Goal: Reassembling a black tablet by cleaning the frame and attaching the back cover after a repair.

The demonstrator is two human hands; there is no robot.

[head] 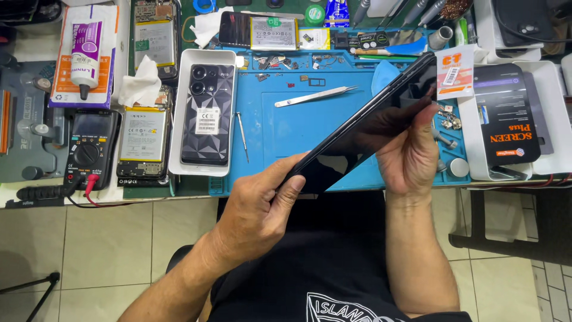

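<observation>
Two hands are closed on one black smartphone [366, 122], held tilted on edge above the blue work mat [298, 128]. Its lower end is pinched by the left hand [262, 211]; its upper part is cradled by the right hand [408, 152]. Metal tweezers [313, 96] lie on the mat behind.

A dark glossy screen [363, 128], long and tilted, sits between both hands. An orange-and-white tag [454, 73] hangs at its far end. A black box with orange lettering [506, 116] lies right. A white barcode sticker [207, 121] marks the patterned phone back, and a multimeter display [90, 125] sits left.
</observation>
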